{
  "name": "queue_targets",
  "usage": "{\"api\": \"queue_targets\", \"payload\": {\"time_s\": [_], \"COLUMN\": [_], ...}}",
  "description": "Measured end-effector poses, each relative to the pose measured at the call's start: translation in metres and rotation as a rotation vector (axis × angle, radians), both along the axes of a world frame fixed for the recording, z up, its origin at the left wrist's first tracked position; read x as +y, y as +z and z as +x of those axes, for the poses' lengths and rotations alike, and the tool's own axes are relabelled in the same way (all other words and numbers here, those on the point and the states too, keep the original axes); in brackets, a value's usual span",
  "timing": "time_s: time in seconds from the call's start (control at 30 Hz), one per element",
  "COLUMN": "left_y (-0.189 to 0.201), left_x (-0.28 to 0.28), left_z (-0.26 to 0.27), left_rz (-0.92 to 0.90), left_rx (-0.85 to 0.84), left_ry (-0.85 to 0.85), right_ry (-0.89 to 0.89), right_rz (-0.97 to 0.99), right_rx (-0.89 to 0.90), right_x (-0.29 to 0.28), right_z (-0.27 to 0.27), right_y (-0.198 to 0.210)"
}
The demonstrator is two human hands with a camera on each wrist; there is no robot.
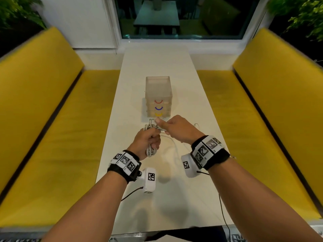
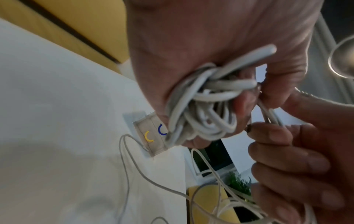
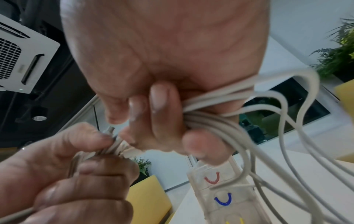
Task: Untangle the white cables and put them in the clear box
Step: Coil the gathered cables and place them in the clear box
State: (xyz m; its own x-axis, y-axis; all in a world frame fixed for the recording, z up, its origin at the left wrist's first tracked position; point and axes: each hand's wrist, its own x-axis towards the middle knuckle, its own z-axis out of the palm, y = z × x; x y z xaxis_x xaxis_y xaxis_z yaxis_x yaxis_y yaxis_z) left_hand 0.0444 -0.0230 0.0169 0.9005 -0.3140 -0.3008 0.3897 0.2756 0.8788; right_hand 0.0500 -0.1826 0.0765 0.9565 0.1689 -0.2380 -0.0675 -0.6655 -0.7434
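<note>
A tangled bundle of white cables [image 1: 150, 149] hangs in my left hand [image 1: 151, 137], whose fingers are curled round it above the white table [image 1: 174, 198]. The left wrist view shows the knot of loops [image 2: 203, 106] in the left hand [image 2: 239, 97]. My right hand [image 1: 161, 124] pinches strands at the top of the bundle; in the right wrist view the right hand [image 3: 164, 121] has its fingers curled round several cable strands [image 3: 214, 119]. Just beyond both hands stands the clear box [image 1: 158, 91], with red, blue and yellow drawer handles.
Loose cable loops [image 1: 172, 143] trail on the table under and to the right of my hands. Yellow benches [image 1: 52, 119] run along both sides of the narrow table. A window [image 1: 180, 18] is at the far end.
</note>
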Motion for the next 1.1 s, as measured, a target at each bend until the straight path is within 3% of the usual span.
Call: {"api": "queue_targets", "payload": {"time_s": [0.3, 0.53, 0.7, 0.83, 0.93, 1.1], "left_y": [0.004, 0.018, 0.014, 0.018, 0.027, 0.043], "left_x": [0.02, 0.037, 0.051, 0.055, 0.033, 0.007], "left_z": [0.004, 0.01, 0.015, 0.017, 0.016, 0.022], "left_rz": [-0.194, -0.231, -0.287, -0.047, 0.135, 0.189], "left_rx": [-0.03, -0.095, -0.107, -0.16, -0.151, -0.209], "left_ry": [0.015, 0.083, 0.279, 0.495, 0.528, 0.394], "right_ry": [0.12, 0.193, 0.308, 0.241, 0.217, 0.398], "right_rz": [0.031, -0.052, -0.074, 0.105, 0.218, -0.086], "right_rx": [0.076, 0.101, 0.201, 0.196, 0.074, -0.172], "right_x": [-0.015, -0.022, -0.026, -0.025, 0.001, 0.041], "right_z": [0.001, 0.009, 0.015, 0.011, 0.002, -0.018], "right_y": [0.006, -0.006, -0.007, 0.004, 0.005, -0.011]}}
